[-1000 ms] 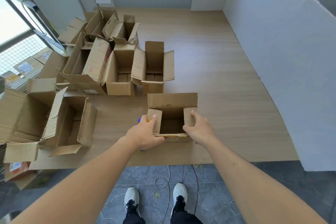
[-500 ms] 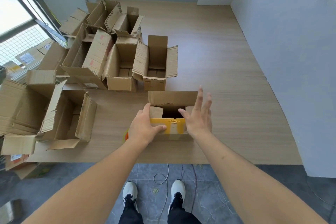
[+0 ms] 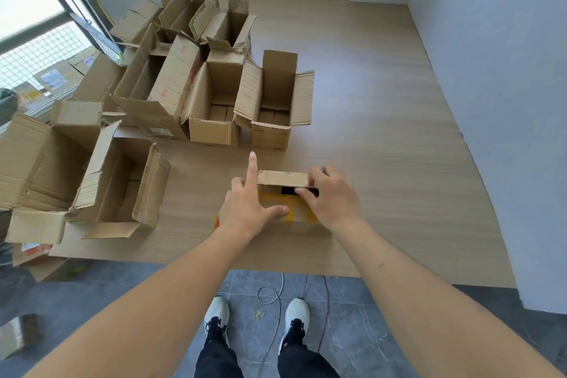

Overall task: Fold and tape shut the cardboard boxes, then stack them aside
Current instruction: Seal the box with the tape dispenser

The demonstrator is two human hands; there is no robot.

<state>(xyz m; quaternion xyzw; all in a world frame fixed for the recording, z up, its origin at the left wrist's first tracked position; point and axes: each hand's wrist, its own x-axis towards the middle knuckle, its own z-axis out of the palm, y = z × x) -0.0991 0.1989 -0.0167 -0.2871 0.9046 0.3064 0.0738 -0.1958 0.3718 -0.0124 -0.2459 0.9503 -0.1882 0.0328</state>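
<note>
Small box [image 3: 294, 218] between hands: left hand [image 3: 247, 209] flat, right hand [image 3: 333, 196] pinching far flap [image 3: 282, 178].

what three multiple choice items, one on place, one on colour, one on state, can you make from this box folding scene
1. Where does the small brown cardboard box under the hands sit?
A. at the near edge of the light wooden table
B. on the grey floor
C. on top of the open boxes

2. What colour is the tape on the small box's near flap?
A. blue
B. yellow
C. black

3. What state is the small box's top in?
A. taped fully shut
B. all flaps standing upright
C. partly folded, with a dark gap left

Answers:
1 A, since it rests on the table just ahead of the person's white shoes.
2 B, since yellow tape shows between the left hand and right hand.
3 C, since the far flap is bent inward over an opening still visible.
</note>
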